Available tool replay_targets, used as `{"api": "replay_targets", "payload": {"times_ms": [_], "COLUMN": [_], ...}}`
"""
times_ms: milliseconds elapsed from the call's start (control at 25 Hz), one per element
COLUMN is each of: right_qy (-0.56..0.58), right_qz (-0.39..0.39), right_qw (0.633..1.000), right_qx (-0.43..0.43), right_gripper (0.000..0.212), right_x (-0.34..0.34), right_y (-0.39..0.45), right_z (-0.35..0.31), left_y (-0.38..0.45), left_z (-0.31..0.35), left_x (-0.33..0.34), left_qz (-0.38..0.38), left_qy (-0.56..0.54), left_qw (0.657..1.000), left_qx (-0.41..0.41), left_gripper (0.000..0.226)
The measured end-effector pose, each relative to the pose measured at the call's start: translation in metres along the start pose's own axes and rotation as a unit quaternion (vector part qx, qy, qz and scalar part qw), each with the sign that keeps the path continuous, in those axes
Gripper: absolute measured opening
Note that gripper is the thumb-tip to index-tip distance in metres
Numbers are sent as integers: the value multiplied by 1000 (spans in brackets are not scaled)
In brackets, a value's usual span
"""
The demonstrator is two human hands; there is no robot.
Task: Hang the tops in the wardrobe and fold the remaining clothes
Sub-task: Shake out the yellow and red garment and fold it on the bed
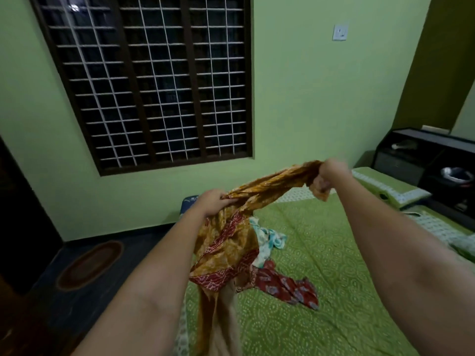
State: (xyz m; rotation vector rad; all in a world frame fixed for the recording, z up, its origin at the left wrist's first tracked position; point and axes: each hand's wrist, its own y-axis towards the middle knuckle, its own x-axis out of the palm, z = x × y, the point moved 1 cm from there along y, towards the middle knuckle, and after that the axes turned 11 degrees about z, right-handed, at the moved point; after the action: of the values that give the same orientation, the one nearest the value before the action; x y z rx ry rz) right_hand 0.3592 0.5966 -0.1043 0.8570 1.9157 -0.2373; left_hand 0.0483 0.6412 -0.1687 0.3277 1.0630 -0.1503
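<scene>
a person's two bare arms reach out over a bed (334,265) covered in a green patterned sheet, holding up an orange-and-red printed garment (226,242). the left hand (212,201) has its fingers curled round a bunched edge of the cloth, while the right hand (331,173), raised higher and further out, clenches the other gathered end — the fabric stretches in a twisted band between them. the rest of the garment hangs down from the left hand in front of the bed's near edge, its lower part a plain beige that runs out of the bottom of the frame.

behind the hanging cloth, on the sheet, lies a small heap of other clothes: a white-and-teal piece (267,240) and, nearer the camera, a red floral piece (288,286) spread flat.

green-bordered pillows (388,188) sit at the head of the bed to the right, beside a dark headboard unit (421,155) with open shelves. a large barred window (149,80) — dark outside — fills the pale green wall, with a switch plate (339,32) to its right. an oval brown mat (90,263) lies on the dark floor at left.
</scene>
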Motion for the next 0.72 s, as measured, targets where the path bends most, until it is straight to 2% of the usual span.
{"api": "replay_targets", "payload": {"times_ms": [40, 80, 120, 160, 240, 280, 320, 400, 440, 480, 560, 640, 680, 720], "right_qy": [112, 237, 323, 358, 299, 241, 198, 233, 282, 335, 388, 336, 303, 286], "right_qz": [-33, -63, -81, -98, -159, -194, -219, -236, -257, -295, -382, -424, -414, -387], "right_qw": [993, 967, 938, 925, 941, 949, 947, 921, 899, 872, 823, 823, 836, 850], "right_qx": [36, 73, 91, 84, -5, -66, -125, -204, -215, -203, -163, -175, -194, -214], "right_gripper": [24, 29, 37, 49, 77, 80, 70, 37, 24, 21, 32, 53, 58, 55], "right_x": [6, 11, 17, 24, 36, 43, 47, 55, 57, 60, 67, 75, 80, 83], "right_y": [8, 12, 17, 22, 27, 27, 24, 23, 20, 16, 17, 26, 34, 41], "right_z": [4, 4, 3, 0, -6, -10, -15, -27, -31, -32, -29, -23, -22, -21], "left_y": [5, 9, 13, 16, 28, 36, 42, 53, 58, 63, 69, 72, 70, 68], "left_z": [7, 13, 20, 30, 54, 66, 80, 108, 121, 132, 143, 149, 153, 155], "left_x": [-2, -3, -3, -5, -4, -4, -4, -3, -4, -5, -6, -7, -8, -10], "left_qz": [32, 72, 117, 161, 205, 207, 204, 208, 212, 221, 242, 220, 184, 132], "left_qy": [-25, -73, -130, -181, -247, -271, -291, -298, -283, -259, -218, -249, -282, -300], "left_qw": [999, 994, 983, 965, 930, 917, 908, 905, 912, 919, 925, 922, 921, 926], "left_qx": [-3, -25, -59, -98, -178, -206, -222, -220, -208, -198, -194, -201, -195, -185], "left_gripper": [44, 44, 44, 45, 46, 50, 53, 53, 52, 53, 54, 54, 54, 54]}}
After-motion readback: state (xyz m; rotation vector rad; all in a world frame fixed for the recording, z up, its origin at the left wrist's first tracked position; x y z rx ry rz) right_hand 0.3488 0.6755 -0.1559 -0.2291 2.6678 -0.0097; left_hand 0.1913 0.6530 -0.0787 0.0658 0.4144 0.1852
